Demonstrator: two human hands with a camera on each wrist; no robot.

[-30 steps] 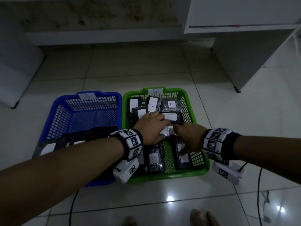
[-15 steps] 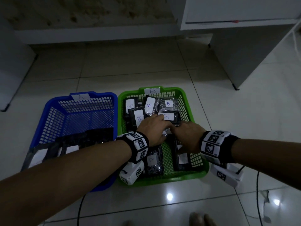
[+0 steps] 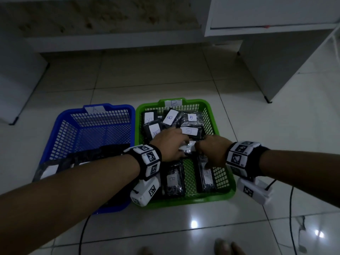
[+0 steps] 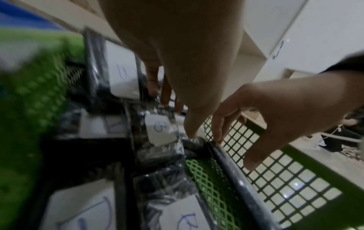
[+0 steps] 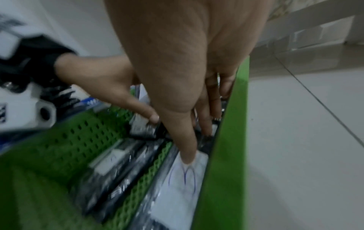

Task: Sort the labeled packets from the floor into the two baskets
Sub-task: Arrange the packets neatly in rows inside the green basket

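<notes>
A blue basket [image 3: 55,129] tagged A and a green basket [image 3: 193,200] tagged B stand side by side on the floor. Several dark packets with white B labels [image 3: 170,116] lie in the green one. Dark packets [image 3: 88,157] also lie at the near end of the blue one. Both hands reach into the middle of the green basket. My left hand [image 3: 171,144] has its fingers and thumb [image 4: 192,133] on either side of a small B packet [image 4: 159,129]. My right hand [image 3: 211,151] lies with straight fingers [image 5: 187,155] pressing on packets along the right wall.
A white desk [image 3: 276,61] stands at the back right, and a white panel [image 3: 16,85] at the left. A black cable [image 3: 290,218] runs over the tiles on the right, another under my left arm. Toes [image 3: 226,247] show at the bottom edge.
Both hands stay on the same spot in the green basket, drawing slightly closer together. The view has shifted a little.
</notes>
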